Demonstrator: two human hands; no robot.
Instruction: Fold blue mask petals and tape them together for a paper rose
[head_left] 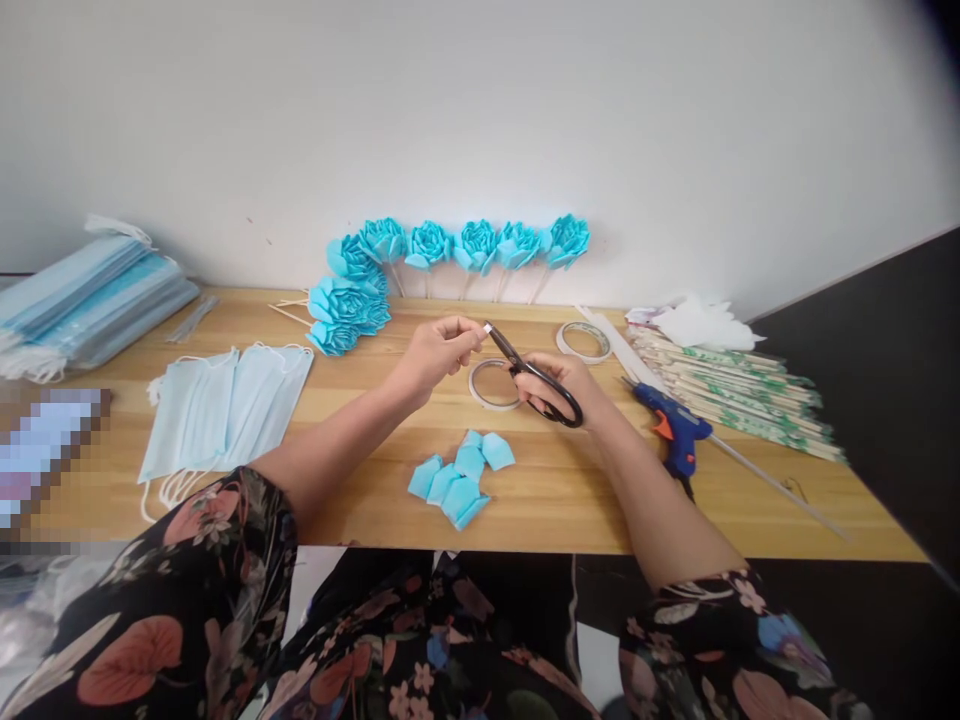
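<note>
The right hand (562, 385) was closed around the black loops of a pair of scissors (534, 376), whose blades ran up toward ten o'clock and stood almost shut. At their tips the left hand (439, 350) was pinched narrow, thumb and forefinger together on a small pale scrap (487, 327); it was too small to tell what it was. Both hands hovered over the middle of the wooden tabletop (570, 500). Just under the scissors, between the two hands, a tape roll (480, 385) lay flat, and a second tape roll (583, 342) lay at one o'clock from the right hand. At six o'clock from the hands, near the front edge, lay a small cluster of folded blue pieces (459, 478), touching one another. At three o'clock from the right hand a blue glue gun (675, 430) lay on its side, just beside a spread of wrapped chopsticks (739, 392), with white scraps (701, 322) at their far end. At twelve o'clock a row of blue paper flowers (450, 245) leaned against the wall, with more heaped at its left end. At nine o'clock loose face masks (225, 410) lay flat, and well beyond them, at ten o'clock, sat a stack of masks (90, 300).
</note>
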